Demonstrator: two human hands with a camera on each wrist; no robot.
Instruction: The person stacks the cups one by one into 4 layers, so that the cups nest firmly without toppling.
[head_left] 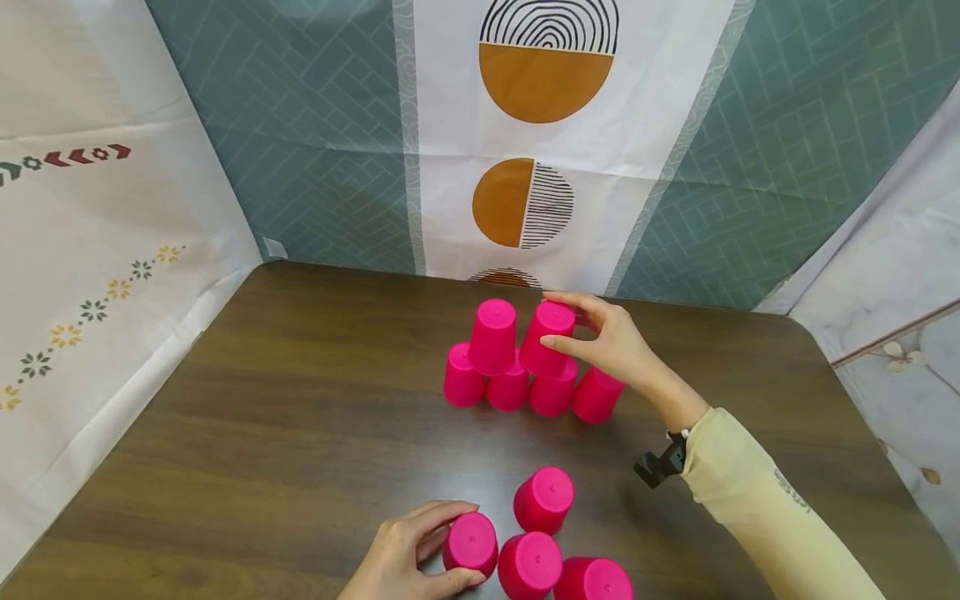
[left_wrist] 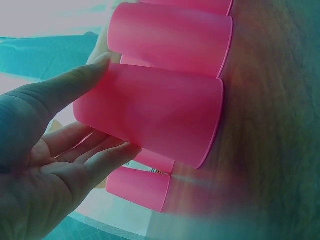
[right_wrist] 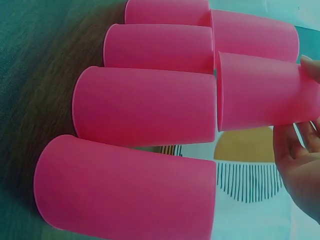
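Several pink cups stand upside down in a row (head_left: pixel 507 390) toward the back of the table, with a second level above them. One upper cup (head_left: pixel 492 337) sits at the left of that level. Beside it, my right hand (head_left: pixel 611 337) grips another upside-down cup (right_wrist: pixel 265 92) near its base, thumb on one side and fingers on the other. The rim of this cup is right at the tops of two lower cups. Near the front edge, my left hand (head_left: pixel 420 550) holds an upside-down cup (left_wrist: pixel 155 112) between thumb and fingers, its rim close to the tabletop.
To the right of my left hand stand more upside-down pink cups: one farther back (head_left: pixel 543 500), one alongside (head_left: pixel 529 567) and one nearer the front edge (head_left: pixel 594 581). The brown wooden table (head_left: pixel 300 400) meets a patterned cloth (head_left: pixel 330 167) at the back.
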